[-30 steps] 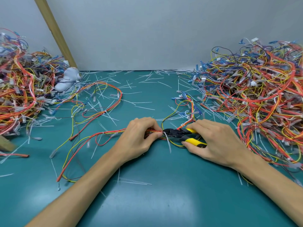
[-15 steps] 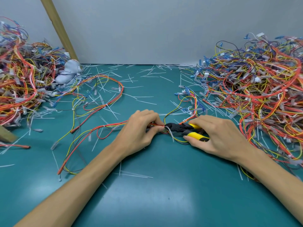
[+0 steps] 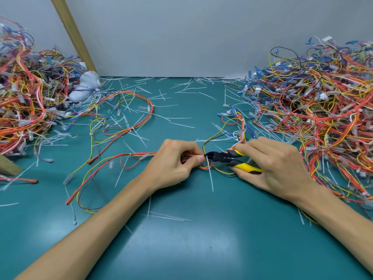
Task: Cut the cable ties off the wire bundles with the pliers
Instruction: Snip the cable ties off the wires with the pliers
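Yellow-and-black-handled pliers (image 3: pixel 226 158), gripped by the right hand (image 3: pixel 276 164), meet a white cable tie (image 3: pixel 210 172) on the red-and-yellow wire bundle (image 3: pixel 129 156) pinched by the left hand (image 3: pixel 173 164).

On the teal bench (image 3: pixel 181 239), a wire bundle (image 3: pixel 129 156) is pinched by the left hand (image 3: pixel 173 164) while yellow-and-black pliers (image 3: pixel 228 158), gripped by the right hand (image 3: pixel 276 164), are set at a white cable tie (image 3: pixel 210 174), between two wire heaps (image 3: pixel 323 110).

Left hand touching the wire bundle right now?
Touching. Head view: the left hand pinches the wire bundle between thumb and fingers, beside the pliers.
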